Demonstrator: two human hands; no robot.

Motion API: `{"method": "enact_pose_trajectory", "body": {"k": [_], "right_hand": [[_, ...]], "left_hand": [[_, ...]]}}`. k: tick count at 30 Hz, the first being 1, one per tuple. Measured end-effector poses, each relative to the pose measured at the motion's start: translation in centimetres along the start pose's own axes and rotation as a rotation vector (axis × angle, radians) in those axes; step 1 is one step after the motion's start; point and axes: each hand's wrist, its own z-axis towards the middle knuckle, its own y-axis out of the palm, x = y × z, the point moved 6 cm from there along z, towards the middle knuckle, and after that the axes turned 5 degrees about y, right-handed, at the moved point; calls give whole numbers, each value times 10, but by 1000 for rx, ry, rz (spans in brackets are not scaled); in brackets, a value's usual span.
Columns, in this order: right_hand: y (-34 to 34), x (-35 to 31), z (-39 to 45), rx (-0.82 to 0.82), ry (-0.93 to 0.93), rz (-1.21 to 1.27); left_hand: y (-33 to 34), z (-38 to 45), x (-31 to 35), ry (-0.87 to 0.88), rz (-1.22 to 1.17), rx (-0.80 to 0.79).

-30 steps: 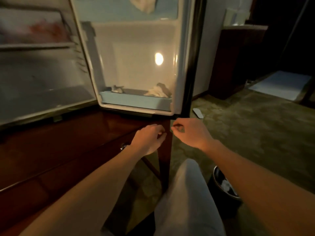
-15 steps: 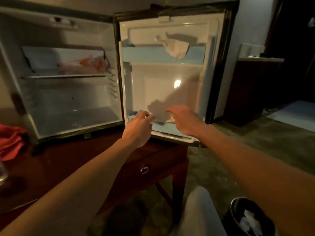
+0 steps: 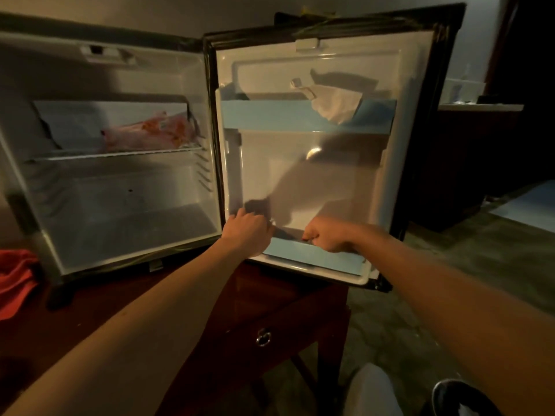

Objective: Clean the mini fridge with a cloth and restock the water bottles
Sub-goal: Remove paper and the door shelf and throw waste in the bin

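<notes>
- Mini fridge [image 3: 120, 163] stands open on the wooden table [image 3: 270, 298]; its door [image 3: 315, 163] swings out over the table's right edge.
- Left hand [image 3: 247, 232] reaches into the left end of the lower door shelf [image 3: 315, 255], fingers curled; whether it holds anything we cannot tell.
- Right hand [image 3: 326, 237] sits near the middle of the same shelf, fingers curled down behind its front lip; what they grip is hidden.
- White crumpled tissue [image 3: 333, 105] hangs over the upper door shelf [image 3: 270, 115]; pink wrapped packet [image 3: 147, 135] lies on the inner wire rack.
- Red cloth [image 3: 15, 280] lies at the table's left edge, well apart from both hands.
- No water bottles visible anywhere.
- Judgement: we are early, clearing scraps from the door; wiping and restocking remain.
</notes>
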Motion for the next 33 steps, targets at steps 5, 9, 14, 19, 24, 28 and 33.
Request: {"method": "enact_pose_trajectory", "body": {"k": [5, 9, 14, 19, 24, 28, 33], "right_hand": [[-15, 5, -5, 97, 24, 186], [-14, 9, -13, 269, 27, 211], [-21, 7, -29, 446, -1, 166], [-31, 7, -46, 564, -24, 231], [-31, 1, -70, 594, -75, 285], [-14, 1, -92, 550, -68, 258], [29, 29, -136, 509, -6, 219]], "left_hand": [[5, 15, -8, -31, -82, -38], [1, 10, -6, 22, -119, 114], [-16, 4, 0, 42, -393, 301], [-35, -7, 12, 108, -584, 364], [-42, -20, 29, 149, -654, 366], [-33, -34, 61, 206, -651, 230], [5, -58, 121, 301, -524, 64]]}}
